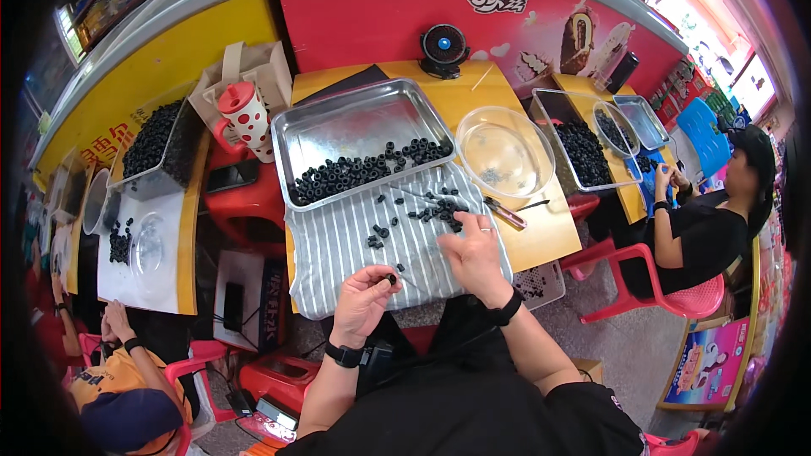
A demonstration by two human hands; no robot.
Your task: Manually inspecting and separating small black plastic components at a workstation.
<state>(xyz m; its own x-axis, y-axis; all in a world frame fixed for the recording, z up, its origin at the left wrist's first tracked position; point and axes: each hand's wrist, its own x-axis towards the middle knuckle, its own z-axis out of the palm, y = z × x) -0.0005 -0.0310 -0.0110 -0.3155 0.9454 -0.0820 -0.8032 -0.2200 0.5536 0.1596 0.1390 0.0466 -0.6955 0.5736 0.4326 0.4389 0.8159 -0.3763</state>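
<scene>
My left hand [365, 300] is closed in a pinch on a small black ring-shaped part [389, 279], just above the near edge of a grey striped cloth [325, 257]. To its right, my right hand [475, 257] hovers over the cloth, its fingers apart and nothing visible in them. Loose black parts [439, 213] lie scattered on the cloth beyond both hands. A metal tray [346, 122] overlaps the cloth's far edge, with many more such parts heaped along its near side. Some fingertips of my right hand are hard to make out.
A clear round tub [507, 148] and a small red-handled tool [507, 214] lie right of the cloth. Behind stands a black fan [444, 46]. A dotted mug [247, 118] is at left. Co-workers sit at right [705, 228] and lower left [127, 388], beside bins of black parts.
</scene>
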